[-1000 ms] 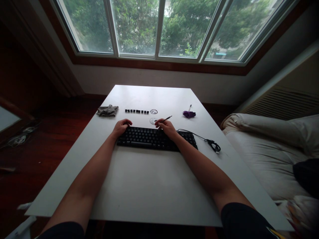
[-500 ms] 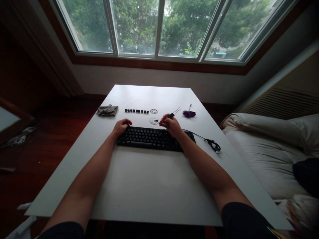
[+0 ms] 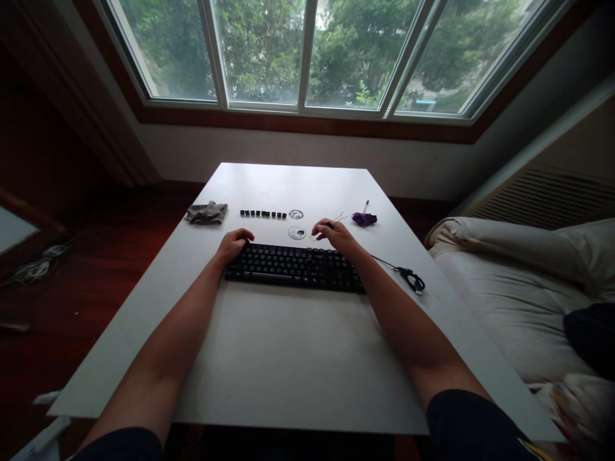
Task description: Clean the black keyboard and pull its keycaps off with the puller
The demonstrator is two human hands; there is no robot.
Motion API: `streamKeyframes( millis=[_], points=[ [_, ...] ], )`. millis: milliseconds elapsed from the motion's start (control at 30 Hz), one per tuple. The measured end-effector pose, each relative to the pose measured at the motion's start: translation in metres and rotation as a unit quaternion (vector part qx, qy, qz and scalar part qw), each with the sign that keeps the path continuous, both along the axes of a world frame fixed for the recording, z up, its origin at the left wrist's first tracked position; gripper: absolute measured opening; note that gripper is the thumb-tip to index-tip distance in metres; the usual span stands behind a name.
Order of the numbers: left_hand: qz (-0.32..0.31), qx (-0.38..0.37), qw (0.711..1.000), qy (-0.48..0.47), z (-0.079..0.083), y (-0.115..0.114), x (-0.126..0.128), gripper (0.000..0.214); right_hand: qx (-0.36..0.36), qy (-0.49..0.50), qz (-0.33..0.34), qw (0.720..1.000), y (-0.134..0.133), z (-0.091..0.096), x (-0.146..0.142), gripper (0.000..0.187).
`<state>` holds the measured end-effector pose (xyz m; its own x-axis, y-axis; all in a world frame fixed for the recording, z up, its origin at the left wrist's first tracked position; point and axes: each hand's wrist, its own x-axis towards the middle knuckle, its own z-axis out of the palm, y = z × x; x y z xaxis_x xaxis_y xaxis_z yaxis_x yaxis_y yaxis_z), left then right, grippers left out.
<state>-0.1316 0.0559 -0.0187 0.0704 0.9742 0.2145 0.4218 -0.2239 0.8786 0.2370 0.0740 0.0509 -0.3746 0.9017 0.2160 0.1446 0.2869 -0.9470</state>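
A black keyboard [image 3: 288, 266] lies across the white table. My left hand [image 3: 234, 243] grips its far left corner, fingers curled over the back edge and thumb beside them. My right hand [image 3: 334, 235] hovers over the keyboard's back edge, right of the middle. Its fingers close around a wire keycap puller [image 3: 340, 218] with a black handle; thin wire loops stick out on the far side, and the rest is mostly hidden. Left of these fingertips sits a clear round lid-like dish [image 3: 296, 233]. Behind it is a second round dish [image 3: 296, 214]. Black keycaps [image 3: 263, 214] stand in a row.
A grey cloth [image 3: 206, 213] lies at the far left of the table [image 3: 288, 358]. Toward the right are a crumpled purple cloth [image 3: 364, 219], a slim brush-like stick [image 3: 366, 207] and the coiled keyboard cable [image 3: 412, 280]. A sofa [image 3: 504, 301] stands beside the table.
My right hand has shifted slightly right and away from me, turning so that less of the puller's black handle shows. My left hand and the keyboard have stayed put.
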Motion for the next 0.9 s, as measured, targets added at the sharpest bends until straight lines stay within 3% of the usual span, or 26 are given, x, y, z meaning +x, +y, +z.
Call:
streamKeyframes(
  millis=[133,300,400,567,900],
  points=[
    [-0.002,0.003,1.000,0.000,-0.003,0.002,-0.001,0.036,0.075,-0.138,0.010,0.988,0.000,0.007,0.015,0.016],
    [0.000,0.002,1.000,0.001,-0.004,0.002,-0.001,0.035,0.001,-0.258,0.165,0.952,-0.009,0.013,0.021,0.025],
    [0.002,-0.001,1.000,0.004,-0.003,0.001,-0.002,0.036,0.013,-0.275,0.201,0.940,-0.012,0.014,0.017,0.026],
    [-0.001,0.005,1.000,0.008,-0.003,0.002,-0.002,0.036,0.026,-0.281,0.203,0.938,-0.011,0.008,0.011,0.023],
    [-0.006,0.006,1.000,0.004,-0.005,0.004,-0.002,0.035,0.056,-0.277,0.140,0.949,-0.012,-0.004,0.001,0.025]
  ],
)
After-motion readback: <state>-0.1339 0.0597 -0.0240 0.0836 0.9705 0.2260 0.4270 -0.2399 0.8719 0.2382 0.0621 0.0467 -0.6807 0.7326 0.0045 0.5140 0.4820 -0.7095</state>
